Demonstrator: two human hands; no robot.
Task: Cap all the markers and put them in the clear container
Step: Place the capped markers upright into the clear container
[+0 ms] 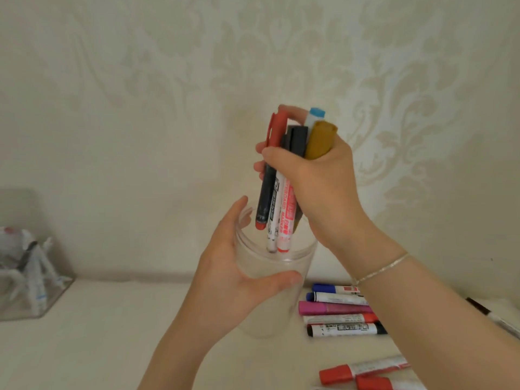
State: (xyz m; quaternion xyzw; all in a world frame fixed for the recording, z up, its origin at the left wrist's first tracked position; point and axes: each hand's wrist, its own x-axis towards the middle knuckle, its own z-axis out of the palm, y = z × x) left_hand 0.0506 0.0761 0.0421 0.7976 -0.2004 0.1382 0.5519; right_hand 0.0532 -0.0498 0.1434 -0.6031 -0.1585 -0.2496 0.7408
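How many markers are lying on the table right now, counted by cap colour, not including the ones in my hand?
Blue caps: 2
Pink marker: 1
Red caps: 3 (one in the row, two nearest the camera)
Black cap: 1
Partly hidden marker at the right edge, cap colour unclear: 1
Total: 8

The mouth of the clear container (277, 266) is partly taken up by the bundle of markers (281, 209) that the right hand (315, 175) holds upright in it; open room remains toward its left rim. The left hand (233, 277) wraps the container's left side. On the table (112, 347), a row of markers (337, 311) lies just right of the container, two red-capped markers (363, 374) lie nearer, and a clear box (31, 277) stands far left. Bare table lies between.
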